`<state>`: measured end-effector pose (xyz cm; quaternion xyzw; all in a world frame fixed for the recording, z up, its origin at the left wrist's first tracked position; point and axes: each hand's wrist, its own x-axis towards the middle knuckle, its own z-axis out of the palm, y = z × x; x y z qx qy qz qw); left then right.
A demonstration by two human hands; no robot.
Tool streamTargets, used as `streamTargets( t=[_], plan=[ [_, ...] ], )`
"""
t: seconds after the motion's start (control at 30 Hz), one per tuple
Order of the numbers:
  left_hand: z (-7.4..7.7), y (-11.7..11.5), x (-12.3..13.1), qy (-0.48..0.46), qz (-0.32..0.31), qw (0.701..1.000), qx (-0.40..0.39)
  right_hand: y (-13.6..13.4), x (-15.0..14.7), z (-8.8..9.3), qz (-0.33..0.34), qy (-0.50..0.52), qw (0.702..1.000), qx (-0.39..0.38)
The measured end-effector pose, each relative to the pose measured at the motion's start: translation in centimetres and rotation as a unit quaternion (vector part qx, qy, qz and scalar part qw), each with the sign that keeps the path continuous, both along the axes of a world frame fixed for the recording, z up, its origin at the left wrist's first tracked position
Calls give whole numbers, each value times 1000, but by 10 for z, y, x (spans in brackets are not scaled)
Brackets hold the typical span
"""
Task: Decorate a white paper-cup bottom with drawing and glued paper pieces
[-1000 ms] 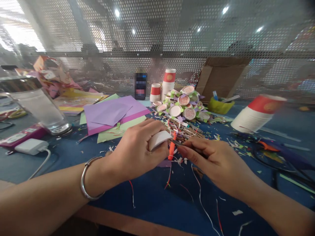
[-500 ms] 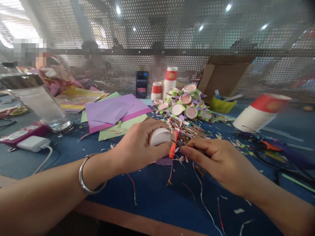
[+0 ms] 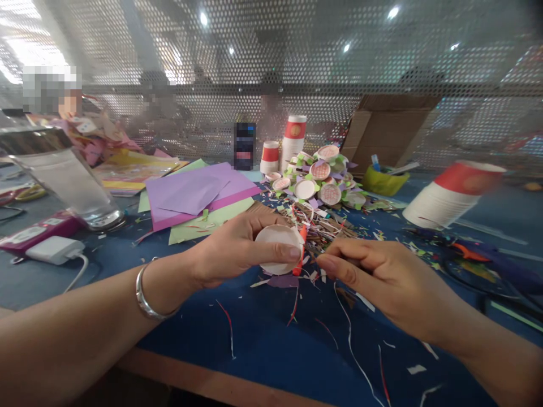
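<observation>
My left hand (image 3: pixel 237 249) is closed on a small round white paper cup bottom (image 3: pixel 278 249), its flat disc turned toward me. My right hand (image 3: pixel 377 277) is closed just to the right of it, fingers pinched around a thin tool that is mostly hidden; an orange piece (image 3: pixel 300 249) shows between the two hands. Below them lies a litter of paper strips and scraps (image 3: pixel 322 226) on the blue table (image 3: pixel 271 345). A silver bangle (image 3: pixel 146 297) sits on my left wrist.
Behind the hands stands a pile of finished cup-bottom flowers (image 3: pixel 318 181), red-and-white paper cups (image 3: pixel 292 141), one tipped cup (image 3: pixel 453 192), purple and green paper sheets (image 3: pixel 195 195), a glass (image 3: pixel 63 175), a white charger (image 3: pixel 55 249), a cardboard box (image 3: pixel 390 130) and a mesh screen.
My left hand has turned the cup bottom so that its round face points toward me. Both hands have shifted slightly lower and right.
</observation>
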<state>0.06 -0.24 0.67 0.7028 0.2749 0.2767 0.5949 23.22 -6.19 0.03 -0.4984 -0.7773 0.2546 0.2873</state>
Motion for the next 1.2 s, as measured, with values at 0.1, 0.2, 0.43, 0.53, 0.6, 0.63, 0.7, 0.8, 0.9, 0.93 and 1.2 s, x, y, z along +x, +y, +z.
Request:
streamTargets(
  t=[0.1, 0.2, 0.43, 0.53, 0.6, 0.63, 0.7, 0.8, 0.9, 0.93, 1.2],
  plan=[
    [-2, -2, 2, 4, 38, 999, 4, 1, -1, -1, -12, -14, 999, 32],
    [-3, -4, 3, 5, 44, 999, 6, 1, -2, -1, -17, -19, 998, 53],
    [-4, -10, 7, 1, 31, 997, -74, 0, -3, -5, -2, -30, 996, 82],
    [-8, -13, 9, 6, 30, 996, -88, 0, -4, -6, 3, -44, 995, 87],
    [-10, -14, 10, 8, 31, 996, -88, 0, -4, -6, 6, -50, 995, 90],
    [-11, -14, 10, 6, 32, 995, -89, 0, -3, -6, 7, -53, 994, 91],
    [-10, -15, 10, 0, 35, 995, -93, 0, -3, -5, 11, -58, 994, 90],
    [-9, -16, 10, -16, 33, 994, -104, 0, -2, -4, 16, -58, 994, 90],
    [-8, -16, 11, -26, 27, 992, -123, 0, -1, -4, 18, -54, 994, 89],
    [-8, -17, 11, -28, 26, 991, -130, 0, -1, -4, 18, -50, 995, 87],
    [-5, -16, 10, -22, 18, 986, -166, 0, -1, 0, 7, -49, 997, 57]
  ],
)
